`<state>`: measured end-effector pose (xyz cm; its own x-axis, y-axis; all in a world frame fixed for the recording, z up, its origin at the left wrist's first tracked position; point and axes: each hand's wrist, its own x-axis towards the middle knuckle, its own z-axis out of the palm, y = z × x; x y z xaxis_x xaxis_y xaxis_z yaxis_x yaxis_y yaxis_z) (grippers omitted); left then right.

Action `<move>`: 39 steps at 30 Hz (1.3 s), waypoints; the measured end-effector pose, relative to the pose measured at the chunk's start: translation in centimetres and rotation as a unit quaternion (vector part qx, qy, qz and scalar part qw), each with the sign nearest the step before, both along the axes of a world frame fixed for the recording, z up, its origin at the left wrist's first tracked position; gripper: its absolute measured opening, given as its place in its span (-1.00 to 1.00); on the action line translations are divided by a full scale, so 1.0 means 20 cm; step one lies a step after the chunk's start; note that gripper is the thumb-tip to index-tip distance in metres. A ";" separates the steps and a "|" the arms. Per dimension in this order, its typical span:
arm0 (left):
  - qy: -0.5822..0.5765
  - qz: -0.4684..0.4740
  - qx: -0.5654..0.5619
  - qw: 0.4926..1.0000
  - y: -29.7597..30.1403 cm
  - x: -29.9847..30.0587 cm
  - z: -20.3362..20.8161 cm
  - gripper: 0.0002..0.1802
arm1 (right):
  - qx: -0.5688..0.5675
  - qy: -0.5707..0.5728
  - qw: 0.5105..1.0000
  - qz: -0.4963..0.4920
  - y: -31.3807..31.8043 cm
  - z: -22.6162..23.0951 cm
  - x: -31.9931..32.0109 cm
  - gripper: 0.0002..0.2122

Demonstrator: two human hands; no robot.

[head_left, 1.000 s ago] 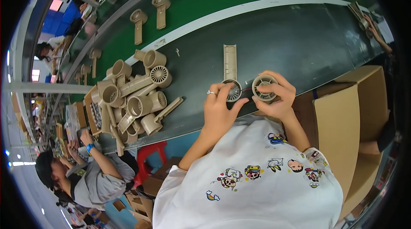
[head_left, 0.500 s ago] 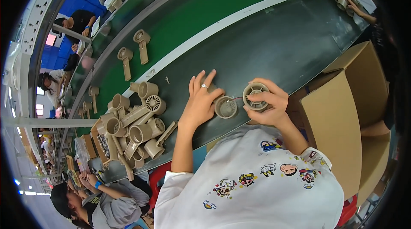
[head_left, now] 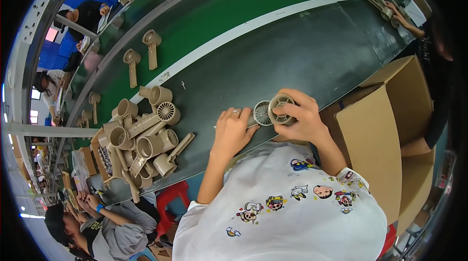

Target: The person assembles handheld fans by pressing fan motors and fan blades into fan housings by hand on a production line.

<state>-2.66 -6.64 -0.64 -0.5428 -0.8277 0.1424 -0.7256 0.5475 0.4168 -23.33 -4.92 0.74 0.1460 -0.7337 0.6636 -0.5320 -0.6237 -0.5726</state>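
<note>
My left hand [head_left: 234, 128] is closed over the handle of a beige handheld-fan housing [head_left: 263, 113], which lies on the dark worktop. The housing's round cup points to the right and shows a radial grille inside. In my right hand [head_left: 303, 117] is a round beige fan piece [head_left: 282, 110] with a spoked centre. My thumb presses on its middle and the fingers wrap its far side. The piece is tilted beside the cup and overlaps its right rim; whether they touch I cannot tell.
Left of my hands lies a heap of beige fan housings [head_left: 158, 146]. A green conveyor belt [head_left: 195, 31] runs beyond the worktop [head_left: 234, 75], carrying spaced fan housings [head_left: 152, 49]. A cardboard box [head_left: 370, 139] stands at my right. Co-workers sit across the belt and at both sides.
My left hand has turned and brought the housing rightward, up against the round piece in my right hand. The red wire that showed between them is now out of sight. The view has shifted slightly.
</note>
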 end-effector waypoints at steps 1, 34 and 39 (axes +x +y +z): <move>0.003 0.003 0.002 1.000 0.01 0.00 -0.01 -0.56 | 0.002 0.003 1.000 0.003 0.00 0.01 0.01 -0.72; 0.200 0.019 0.080 0.976 0.05 0.05 -0.15 -0.90 | 0.307 0.045 0.933 0.183 -0.08 0.14 0.06 -0.74; 0.206 0.048 0.071 0.975 0.05 0.04 -0.17 -0.91 | 0.266 -0.115 0.928 0.234 -0.09 -0.05 0.07 -0.78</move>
